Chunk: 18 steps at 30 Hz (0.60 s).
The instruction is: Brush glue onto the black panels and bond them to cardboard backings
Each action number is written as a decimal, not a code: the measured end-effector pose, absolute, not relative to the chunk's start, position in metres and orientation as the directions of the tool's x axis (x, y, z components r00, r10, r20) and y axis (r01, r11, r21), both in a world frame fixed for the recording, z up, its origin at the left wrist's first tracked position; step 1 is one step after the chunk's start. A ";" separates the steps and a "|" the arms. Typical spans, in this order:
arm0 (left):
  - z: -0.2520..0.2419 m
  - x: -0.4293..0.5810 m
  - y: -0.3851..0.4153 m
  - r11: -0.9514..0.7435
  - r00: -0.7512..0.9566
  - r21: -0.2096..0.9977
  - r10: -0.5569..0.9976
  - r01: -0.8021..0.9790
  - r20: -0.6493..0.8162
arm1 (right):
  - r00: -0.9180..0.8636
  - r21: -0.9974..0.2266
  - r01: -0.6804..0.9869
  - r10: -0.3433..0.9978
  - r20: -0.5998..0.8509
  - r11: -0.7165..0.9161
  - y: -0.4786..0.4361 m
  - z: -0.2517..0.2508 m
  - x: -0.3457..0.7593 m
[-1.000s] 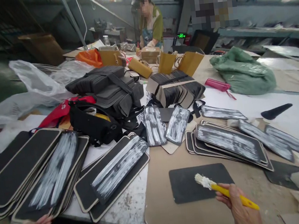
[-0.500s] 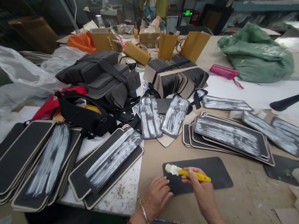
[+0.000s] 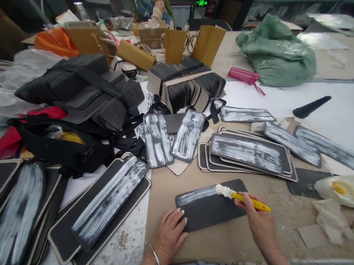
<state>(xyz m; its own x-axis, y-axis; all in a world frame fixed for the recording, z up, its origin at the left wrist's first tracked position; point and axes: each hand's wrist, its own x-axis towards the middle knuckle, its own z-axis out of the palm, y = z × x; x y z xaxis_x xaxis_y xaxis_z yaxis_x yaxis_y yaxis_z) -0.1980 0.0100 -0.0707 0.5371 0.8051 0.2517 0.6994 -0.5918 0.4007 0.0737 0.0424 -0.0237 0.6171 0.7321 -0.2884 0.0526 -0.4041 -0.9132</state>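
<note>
A black rounded panel [image 3: 212, 208] lies flat on the brown board in front of me. My left hand [image 3: 170, 233] rests with fingers spread on its near left corner, pressing it down. My right hand [image 3: 258, 221] is closed on a yellow-handled brush [image 3: 239, 195] whose white, glue-laden bristles touch the panel's top edge. A white glue streak runs along the panel's upper left, from its corner to the bristles.
Glue-streaked black panels [image 3: 248, 152] lie in rows and stacks beyond and to the left. Black bags and straps [image 3: 78, 100] pile up at the back left, a green plastic bag [image 3: 274, 52] at the back right. Another person [image 3: 153, 0] works at the table's far end. Paper scraps [image 3: 334, 217] sit at my right.
My left hand came up from the table edge onto the panel. The brush dropped to the panel and swept from left to right, leaving a white streak. The view tilted down.
</note>
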 end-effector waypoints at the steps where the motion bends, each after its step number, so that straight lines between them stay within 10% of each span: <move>1: -0.071 -0.198 0.010 -0.598 0.537 0.391 0.801 0.700 0.263 | 0.639 -0.910 0.064 0.718 -0.277 -0.409 0.043 -0.024 0.084; 18: -0.091 -0.198 0.033 -0.758 0.612 0.104 0.592 0.644 0.525 | 0.831 -0.776 0.422 0.542 0.125 -0.469 -0.005 0.047 0.203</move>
